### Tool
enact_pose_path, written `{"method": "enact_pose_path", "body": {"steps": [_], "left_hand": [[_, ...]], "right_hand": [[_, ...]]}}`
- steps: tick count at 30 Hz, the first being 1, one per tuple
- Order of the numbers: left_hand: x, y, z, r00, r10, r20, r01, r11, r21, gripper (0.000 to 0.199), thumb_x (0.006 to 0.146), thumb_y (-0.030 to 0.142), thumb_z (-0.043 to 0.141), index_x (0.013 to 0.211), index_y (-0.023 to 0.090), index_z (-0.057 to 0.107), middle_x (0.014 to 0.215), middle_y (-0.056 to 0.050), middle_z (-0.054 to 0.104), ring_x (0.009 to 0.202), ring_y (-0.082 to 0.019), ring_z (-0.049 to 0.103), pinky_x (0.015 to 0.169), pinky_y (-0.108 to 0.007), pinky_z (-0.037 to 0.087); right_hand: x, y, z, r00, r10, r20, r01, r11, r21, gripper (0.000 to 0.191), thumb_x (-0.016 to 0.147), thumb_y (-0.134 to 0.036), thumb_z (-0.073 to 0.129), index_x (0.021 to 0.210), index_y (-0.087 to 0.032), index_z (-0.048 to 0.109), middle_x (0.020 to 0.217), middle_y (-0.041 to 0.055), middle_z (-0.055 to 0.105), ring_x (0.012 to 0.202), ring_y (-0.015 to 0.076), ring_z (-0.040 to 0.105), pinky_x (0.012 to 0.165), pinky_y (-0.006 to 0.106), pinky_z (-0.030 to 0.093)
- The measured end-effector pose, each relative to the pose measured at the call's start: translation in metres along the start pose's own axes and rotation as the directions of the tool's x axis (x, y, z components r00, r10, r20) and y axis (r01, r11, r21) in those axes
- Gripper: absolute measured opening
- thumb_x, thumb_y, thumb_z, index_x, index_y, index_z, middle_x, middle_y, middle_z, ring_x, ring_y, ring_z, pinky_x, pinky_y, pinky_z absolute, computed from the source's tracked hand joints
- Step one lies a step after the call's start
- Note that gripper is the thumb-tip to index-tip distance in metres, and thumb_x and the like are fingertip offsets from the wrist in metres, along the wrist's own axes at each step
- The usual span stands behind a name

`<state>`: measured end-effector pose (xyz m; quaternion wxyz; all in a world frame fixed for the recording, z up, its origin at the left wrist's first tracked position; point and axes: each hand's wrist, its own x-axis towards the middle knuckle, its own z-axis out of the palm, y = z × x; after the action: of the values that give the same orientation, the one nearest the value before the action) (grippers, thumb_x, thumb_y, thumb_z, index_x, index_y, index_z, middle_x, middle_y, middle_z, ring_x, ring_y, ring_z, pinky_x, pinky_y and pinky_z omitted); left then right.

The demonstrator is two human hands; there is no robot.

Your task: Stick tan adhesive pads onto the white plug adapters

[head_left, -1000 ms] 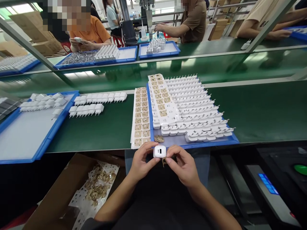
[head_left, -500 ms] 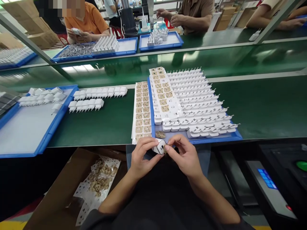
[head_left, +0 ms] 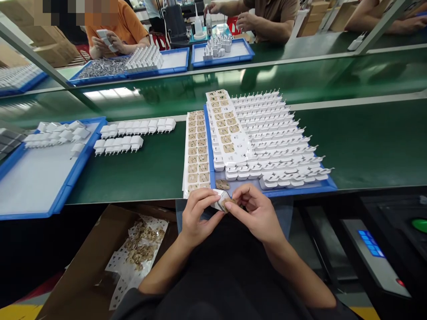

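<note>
Clamping one white charger [head_left: 221, 199] between its fingers near the plug-filled tray [head_left: 307, 190] is the left hand [head_left: 197, 218]. The right hand [head_left: 262, 218] pinches one tan sticker [head_left: 230, 202].

No text, label, brand, number or sign can be read in this view. The lit blue display [head_left: 371, 243] on the grey device [head_left: 383, 272] at the lower right shows pale segments too small and blurred to make out, and the dark marks on the sheet of tan stickers [head_left: 230, 129] lying over the white plug adapters [head_left: 270, 133] are likewise too small to tell.
</note>
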<state>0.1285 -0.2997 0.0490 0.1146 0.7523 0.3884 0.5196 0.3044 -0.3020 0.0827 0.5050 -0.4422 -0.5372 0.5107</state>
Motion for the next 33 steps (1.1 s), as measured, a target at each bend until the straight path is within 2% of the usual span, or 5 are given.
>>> {"method": "enact_pose_path", "body": {"steps": [14, 33], "left_hand": [[0.0005, 0.0015, -0.0014, 1.000, 0.014, 0.018, -0.013, 1.000, -0.012, 0.040, 0.083, 0.017, 0.076, 0.120, 0.023, 0.062, 0.108, -0.007, 0.066, 0.102, -0.022, 0.066, 0.090, -0.039, 0.057], [0.0019, 0.0001, -0.0015, 1.000, 0.021, 0.021, -0.022, 1.000, 0.016, 0.036, 0.085, 0.019, 0.075, 0.119, 0.023, 0.062, 0.105, -0.007, 0.067, 0.100, -0.022, 0.066, 0.088, -0.038, 0.058]], "right_hand": [[0.0006, -0.0015, 0.0018, 1.000, -0.007, 0.001, 0.007, 0.999, -0.046, 0.018, 0.086, -0.032, 0.073, 0.086, -0.021, 0.058, 0.076, -0.0011, 0.061, 0.065, 0.0119, 0.058, 0.059, 0.024, 0.049], [0.0004, 0.0019, 0.0031, 1.000, 0.012, 0.005, -0.012, 0.999, -0.050, 0.015, 0.086, -0.028, 0.071, 0.086, -0.021, 0.058, 0.078, -0.0007, 0.061, 0.067, 0.0124, 0.060, 0.061, 0.025, 0.049]]}}
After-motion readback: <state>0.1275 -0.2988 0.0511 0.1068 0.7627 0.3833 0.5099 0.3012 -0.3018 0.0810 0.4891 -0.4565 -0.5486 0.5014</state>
